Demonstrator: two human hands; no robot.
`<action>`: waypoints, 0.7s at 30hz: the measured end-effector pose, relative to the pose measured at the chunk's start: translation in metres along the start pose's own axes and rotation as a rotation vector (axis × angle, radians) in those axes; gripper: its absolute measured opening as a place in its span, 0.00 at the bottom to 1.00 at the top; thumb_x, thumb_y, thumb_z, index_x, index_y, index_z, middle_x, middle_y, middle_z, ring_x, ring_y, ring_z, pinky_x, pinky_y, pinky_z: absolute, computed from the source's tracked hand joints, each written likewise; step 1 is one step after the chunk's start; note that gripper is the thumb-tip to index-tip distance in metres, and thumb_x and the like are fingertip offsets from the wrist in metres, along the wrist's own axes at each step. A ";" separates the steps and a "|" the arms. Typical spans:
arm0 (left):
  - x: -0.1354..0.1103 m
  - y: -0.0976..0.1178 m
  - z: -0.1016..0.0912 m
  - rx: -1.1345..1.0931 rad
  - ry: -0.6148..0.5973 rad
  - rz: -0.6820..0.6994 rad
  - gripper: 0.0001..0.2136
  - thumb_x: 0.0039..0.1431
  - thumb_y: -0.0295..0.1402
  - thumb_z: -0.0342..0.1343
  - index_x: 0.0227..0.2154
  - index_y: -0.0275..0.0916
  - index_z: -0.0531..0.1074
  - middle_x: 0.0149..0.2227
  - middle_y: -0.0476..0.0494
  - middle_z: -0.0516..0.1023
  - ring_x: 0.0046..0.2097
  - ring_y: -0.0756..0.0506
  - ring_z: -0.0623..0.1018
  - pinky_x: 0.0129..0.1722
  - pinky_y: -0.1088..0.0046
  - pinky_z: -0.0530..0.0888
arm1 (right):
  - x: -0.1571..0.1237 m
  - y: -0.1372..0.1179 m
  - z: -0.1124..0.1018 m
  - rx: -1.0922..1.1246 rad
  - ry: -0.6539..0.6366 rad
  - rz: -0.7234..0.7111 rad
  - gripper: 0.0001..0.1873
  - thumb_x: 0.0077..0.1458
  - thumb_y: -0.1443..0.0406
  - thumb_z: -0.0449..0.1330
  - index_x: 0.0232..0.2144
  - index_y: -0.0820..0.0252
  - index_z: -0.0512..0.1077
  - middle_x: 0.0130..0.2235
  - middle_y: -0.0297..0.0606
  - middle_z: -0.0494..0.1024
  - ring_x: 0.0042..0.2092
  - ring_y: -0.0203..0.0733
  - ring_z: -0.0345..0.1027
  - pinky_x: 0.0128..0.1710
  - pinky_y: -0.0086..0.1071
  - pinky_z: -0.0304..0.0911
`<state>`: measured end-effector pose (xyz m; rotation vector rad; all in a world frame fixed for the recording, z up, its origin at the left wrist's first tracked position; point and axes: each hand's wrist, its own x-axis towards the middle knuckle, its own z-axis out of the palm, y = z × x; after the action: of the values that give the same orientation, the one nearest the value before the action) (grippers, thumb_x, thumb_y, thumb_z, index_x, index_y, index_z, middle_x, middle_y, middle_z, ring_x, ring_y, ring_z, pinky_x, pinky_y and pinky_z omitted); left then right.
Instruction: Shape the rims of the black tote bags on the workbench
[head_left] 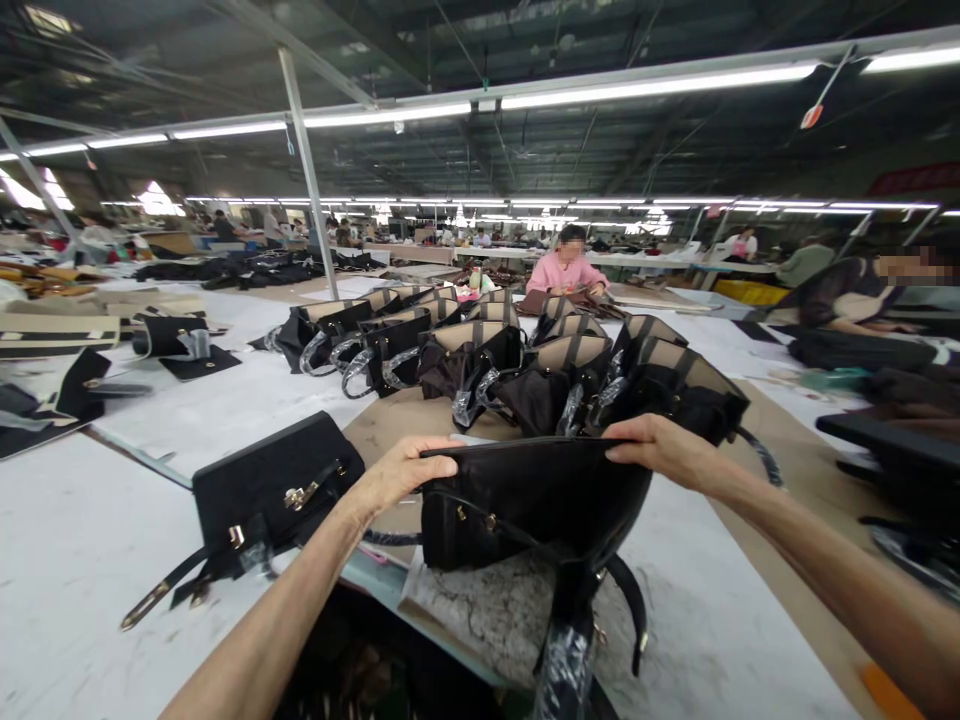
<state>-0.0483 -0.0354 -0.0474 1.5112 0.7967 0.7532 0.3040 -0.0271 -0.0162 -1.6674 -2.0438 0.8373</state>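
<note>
Just below the frame's centre I'm watching the left hand (411, 465) and right hand (654, 446), fingers clamped on the upper edge of a black bag (525, 500). A second bag (262, 480) is resting to the left, and more bags (487, 362) are standing beyond, mid-frame.

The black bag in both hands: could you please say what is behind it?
Several other black bags stand behind the held bag, with brown sheeting beside them. Anything directly behind it is covered.
</note>
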 end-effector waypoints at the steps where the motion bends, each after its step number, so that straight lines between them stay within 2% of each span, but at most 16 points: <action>1: 0.000 -0.002 0.000 0.010 0.012 0.007 0.19 0.48 0.37 0.56 0.44 0.37 0.70 0.40 0.47 0.75 0.41 0.47 0.72 0.43 0.75 0.66 | 0.000 -0.001 0.000 0.003 0.000 0.003 0.10 0.41 0.59 0.59 0.26 0.58 0.74 0.21 0.31 0.71 0.26 0.37 0.63 0.28 0.28 0.59; 9: -0.005 -0.001 0.003 0.132 0.116 0.011 0.19 0.50 0.41 0.53 0.43 0.35 0.71 0.38 0.46 0.76 0.40 0.45 0.73 0.43 0.73 0.66 | -0.004 -0.006 0.001 -0.008 0.006 0.008 0.11 0.40 0.59 0.59 0.26 0.59 0.74 0.22 0.31 0.72 0.27 0.38 0.63 0.30 0.28 0.59; 16: -0.004 0.006 0.008 0.202 0.159 0.022 0.18 0.50 0.41 0.53 0.41 0.35 0.72 0.39 0.45 0.76 0.41 0.44 0.72 0.43 0.72 0.66 | -0.006 -0.009 0.000 -0.047 0.006 -0.018 0.11 0.41 0.59 0.58 0.25 0.59 0.74 0.20 0.31 0.70 0.26 0.37 0.61 0.29 0.29 0.58; 21: 0.000 0.014 0.007 0.341 0.167 0.035 0.16 0.51 0.38 0.52 0.40 0.34 0.72 0.39 0.46 0.76 0.42 0.44 0.72 0.45 0.72 0.65 | -0.010 -0.009 0.001 -0.059 0.037 -0.010 0.10 0.41 0.59 0.57 0.25 0.59 0.74 0.21 0.30 0.69 0.27 0.38 0.60 0.28 0.28 0.56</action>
<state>-0.0413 -0.0398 -0.0345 1.7852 1.0678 0.8067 0.2988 -0.0378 -0.0106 -1.6897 -2.0688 0.7444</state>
